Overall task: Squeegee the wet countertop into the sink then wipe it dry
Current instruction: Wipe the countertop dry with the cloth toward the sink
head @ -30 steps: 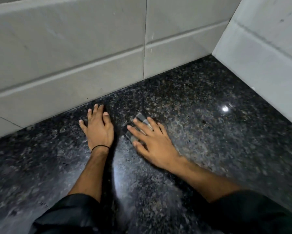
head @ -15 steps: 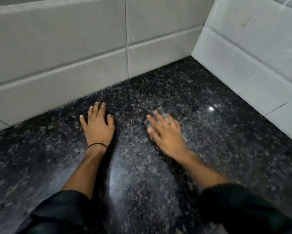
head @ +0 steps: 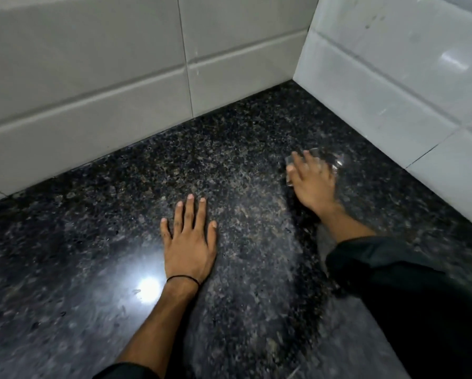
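Right-hand fingers [head: 308, 164] are spread and pressed down on a small grey cloth [head: 315, 154], pinning it flat against the worktop [head: 243, 165]. Only the cloth's edges peek out past the fingertips, and the whole area is motion-blurred, so its exact shape is hard to tell. The right hand [head: 312, 184] sits at about two o'clock in the view, close to the white tiled side wall [head: 393, 77] but not touching it. A dark sleeve [head: 393, 283] covers the right forearm. At the centre, the left hand [head: 188, 244] lies palm down on the black speckled granite, fingers splayed wide and holding nothing, a thin black band [head: 183, 279] round the wrist. The two hands are well apart. A bright light reflection [head: 147, 288] gleams at seven o'clock of the left hand. Grey tiles [head: 92, 77] run along the back wall from nine to twelve o'clock.
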